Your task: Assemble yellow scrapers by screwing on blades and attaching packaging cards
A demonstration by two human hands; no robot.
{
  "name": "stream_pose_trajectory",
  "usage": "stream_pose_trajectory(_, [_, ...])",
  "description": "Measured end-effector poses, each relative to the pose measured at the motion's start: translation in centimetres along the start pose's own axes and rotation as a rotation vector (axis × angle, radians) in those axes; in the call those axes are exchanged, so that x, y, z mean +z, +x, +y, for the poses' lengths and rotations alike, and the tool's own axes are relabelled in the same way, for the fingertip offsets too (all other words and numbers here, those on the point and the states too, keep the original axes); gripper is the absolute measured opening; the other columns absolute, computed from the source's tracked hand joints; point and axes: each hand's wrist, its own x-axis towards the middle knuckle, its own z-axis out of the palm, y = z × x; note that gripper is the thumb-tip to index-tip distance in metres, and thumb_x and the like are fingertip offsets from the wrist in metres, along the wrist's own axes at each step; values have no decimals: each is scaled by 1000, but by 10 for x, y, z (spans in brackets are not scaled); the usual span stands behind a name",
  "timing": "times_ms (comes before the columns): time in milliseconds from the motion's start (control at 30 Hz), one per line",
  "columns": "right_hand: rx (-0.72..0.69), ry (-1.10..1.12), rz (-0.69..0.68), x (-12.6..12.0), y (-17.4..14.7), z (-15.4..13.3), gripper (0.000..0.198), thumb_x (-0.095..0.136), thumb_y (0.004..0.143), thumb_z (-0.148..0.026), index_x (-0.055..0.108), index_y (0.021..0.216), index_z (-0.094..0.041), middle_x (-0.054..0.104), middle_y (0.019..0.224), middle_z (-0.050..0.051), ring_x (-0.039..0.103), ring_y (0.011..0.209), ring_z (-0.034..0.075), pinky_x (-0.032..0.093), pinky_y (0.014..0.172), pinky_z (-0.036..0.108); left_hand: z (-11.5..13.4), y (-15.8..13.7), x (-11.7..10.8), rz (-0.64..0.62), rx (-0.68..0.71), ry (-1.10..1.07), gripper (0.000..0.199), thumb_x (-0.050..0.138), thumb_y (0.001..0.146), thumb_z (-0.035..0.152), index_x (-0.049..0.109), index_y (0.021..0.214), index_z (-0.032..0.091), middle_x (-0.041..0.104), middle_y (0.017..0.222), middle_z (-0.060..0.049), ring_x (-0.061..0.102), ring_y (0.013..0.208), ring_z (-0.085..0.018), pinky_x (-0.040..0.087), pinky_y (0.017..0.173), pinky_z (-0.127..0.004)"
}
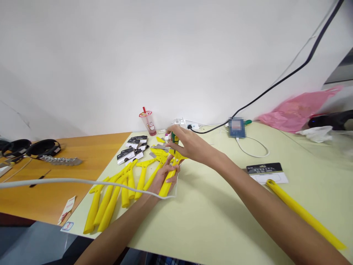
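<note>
My left hand (163, 176) is closed around the handle of a yellow plastic scraper (167, 183), its wide head tilted up and away from me. Above that head, my right hand (185, 142) grips a screwdriver with a green and yellow handle (174, 138). The screwdriver points down at the scraper head; whether its tip sits in a screw is too small to tell. Left of my hands lie several more yellow scrapers (107, 206), side by side. Flat grey blades (160, 147) rest just beyond them, beside loose yellow parts (160, 140).
Black-and-white cards (131, 151) and a plastic cup with a red straw (150, 124) stand near the wall. A power strip (194, 125), blue device (237, 130) and pink bag (298, 108) are at the back. A long yellow handle (306, 213) lies right. A white cable (82, 181) crosses in front.
</note>
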Motion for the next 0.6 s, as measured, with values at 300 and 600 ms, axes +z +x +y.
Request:
stream_pose_trajectory(300, [-4,9,42,2,-4,12,19,58,108,-31,51,125,-27,69,121,10,67,101,25,54,93,41,4,0,3,27,9,-68,80,60,81,-8,56,150,32,60,153,-13,72,76,-3,30,36,-5])
stream_pose_trajectory(600, [-74,-10,56,5,-3,15,11,62,106,-27,53,113,-25,69,112,8,65,97,24,52,86,37,6,2,0,36,37,-32,79,62,79,-6,55,149,30,60,152,-14,72,75,-3,30,38,-4])
